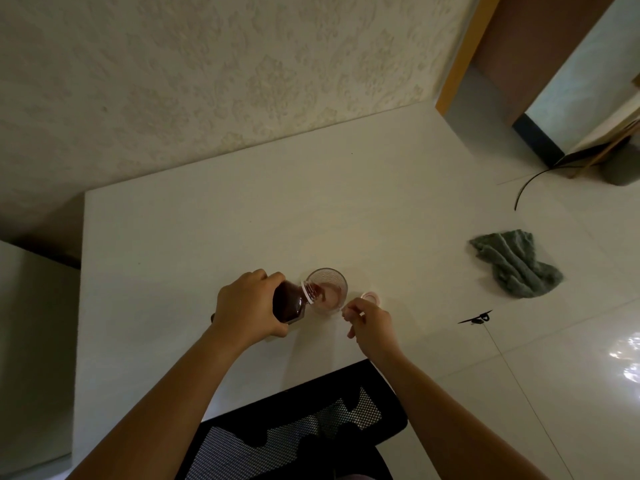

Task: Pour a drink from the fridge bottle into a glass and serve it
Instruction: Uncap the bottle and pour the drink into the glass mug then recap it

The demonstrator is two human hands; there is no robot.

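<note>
A person poured a dark drink from a bottle into a glass on a white tabletop, seen from above.

Just below the centre of the frame, the left hand (249, 308) wrapped its fingers (266, 277) around the dark bottle (289, 301), which was tipped so its long axis ran from lower left to upper right, its open mouth over the left rim of the glass (329, 287). The glass stood upright, with a shallow layer of reddish drink at its bottom. The right hand (372, 323) hovered just right of the glass, its fingers (349, 310) curled together near the rim; whether they touched it could not be told. A pale cap (371, 297) lay just beyond that hand. Both forearms reached up from the lower edge of the frame.
</note>
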